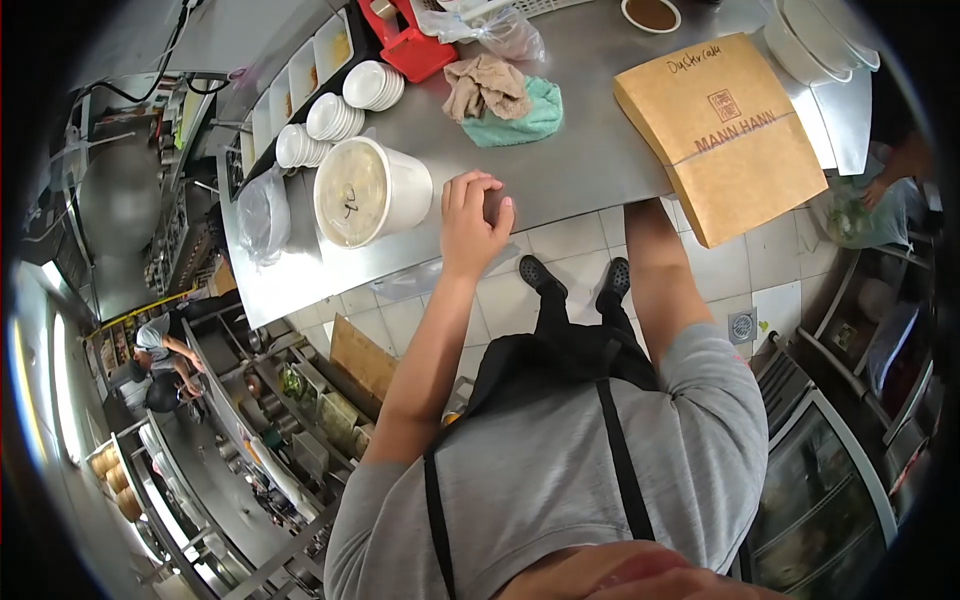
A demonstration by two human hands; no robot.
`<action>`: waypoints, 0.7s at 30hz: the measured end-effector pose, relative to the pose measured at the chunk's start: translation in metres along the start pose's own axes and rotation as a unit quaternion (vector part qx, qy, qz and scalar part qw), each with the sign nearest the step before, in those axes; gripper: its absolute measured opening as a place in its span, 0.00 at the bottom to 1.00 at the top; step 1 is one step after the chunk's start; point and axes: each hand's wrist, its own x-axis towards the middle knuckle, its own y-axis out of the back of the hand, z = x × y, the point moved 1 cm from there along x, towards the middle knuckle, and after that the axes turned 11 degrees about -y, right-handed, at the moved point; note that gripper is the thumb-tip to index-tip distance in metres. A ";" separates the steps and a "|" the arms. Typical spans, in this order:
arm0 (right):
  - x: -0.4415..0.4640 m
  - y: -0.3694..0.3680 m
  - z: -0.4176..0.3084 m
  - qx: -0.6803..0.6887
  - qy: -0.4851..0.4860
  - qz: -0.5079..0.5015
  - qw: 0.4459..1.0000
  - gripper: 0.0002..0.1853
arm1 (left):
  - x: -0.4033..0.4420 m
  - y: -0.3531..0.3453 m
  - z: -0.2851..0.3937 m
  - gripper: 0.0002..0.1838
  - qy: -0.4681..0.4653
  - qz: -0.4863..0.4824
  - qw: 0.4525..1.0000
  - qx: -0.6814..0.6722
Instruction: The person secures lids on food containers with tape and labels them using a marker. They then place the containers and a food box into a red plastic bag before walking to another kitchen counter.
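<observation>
My left hand (477, 222) is at the table's front edge, fingers bent and thumb apart, with nothing visible in it. Just left of it stands a white tub (405, 190) with a clear lid and a handwritten mark. My right forearm (657, 260) reaches up to the table edge, where the hand is hidden from sight. A brown paper bag (730, 125) printed "MANN HANN", with handwriting at its top, overhangs the front edge beside that forearm. Beyond my left hand, a brown cloth (487, 86) rests on a green cloth (520, 115).
Stacks of small white dishes (336, 118) and a plastic bag (264, 215) are on the left. A red holder (416, 50), a bowl of brown sauce (651, 14) and white containers (808, 40) are farther back. Another person's hand (878, 190) is at the right; people (165, 350) are at far left.
</observation>
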 end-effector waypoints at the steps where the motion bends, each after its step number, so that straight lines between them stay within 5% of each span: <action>1: 0.002 0.000 -0.001 -0.004 0.000 -0.002 1.000 0.18 | 0.000 0.000 -0.001 0.12 -0.004 0.002 1.000 0.005; 13: 0.007 0.014 -0.011 -0.066 -0.017 -0.023 0.997 0.17 | 0.000 0.001 0.004 0.09 -0.025 0.022 0.999 0.009; 17: -0.019 0.082 0.016 -0.041 -0.126 -0.118 0.984 0.12 | 0.000 -0.001 0.003 0.08 -0.038 0.031 0.999 0.011; 21: -0.086 0.143 0.025 0.008 -0.161 -0.065 0.985 0.08 | -0.001 -0.001 0.003 0.08 -0.053 0.039 0.998 0.018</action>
